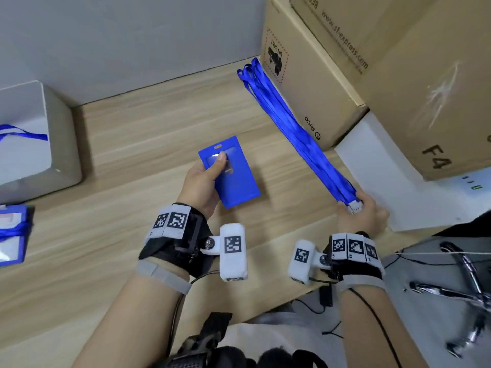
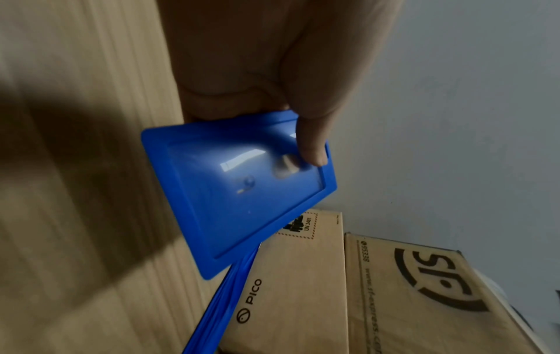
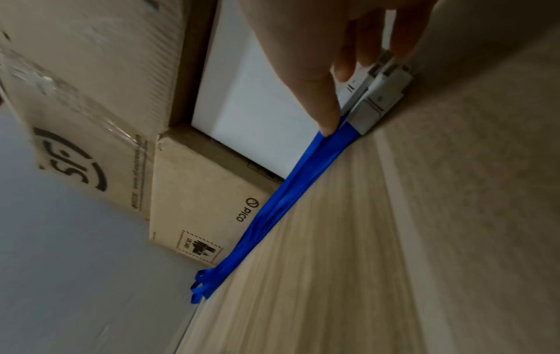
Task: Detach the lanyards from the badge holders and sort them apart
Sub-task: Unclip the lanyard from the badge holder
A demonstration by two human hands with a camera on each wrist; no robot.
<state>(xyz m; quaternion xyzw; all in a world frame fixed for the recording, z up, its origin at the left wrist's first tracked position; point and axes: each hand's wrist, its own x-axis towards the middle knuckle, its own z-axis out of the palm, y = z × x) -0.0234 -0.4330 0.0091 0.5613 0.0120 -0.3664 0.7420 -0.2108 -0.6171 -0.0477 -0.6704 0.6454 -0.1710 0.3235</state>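
Note:
My left hand (image 1: 206, 179) grips a blue badge holder (image 1: 233, 176) above the wooden table, thumb on its clear window (image 2: 248, 182); no lanyard hangs from it. A bundle of several blue lanyards (image 1: 292, 126) lies stretched along the cardboard boxes, from their loops at the far end to their white clips (image 1: 354, 205). My right hand (image 1: 364, 211) rests at that clip end, fingers on the straps and the clips (image 3: 375, 95). How firmly it holds them is unclear.
Stacked cardboard boxes (image 1: 372, 62) and a white box (image 1: 385, 181) wall in the right side. A grey bin (image 1: 39, 144) at the left holds a blue lanyard (image 1: 21, 134). More badge holders with lanyards (image 1: 13, 232) lie at the left table edge (image 1: 265, 314).

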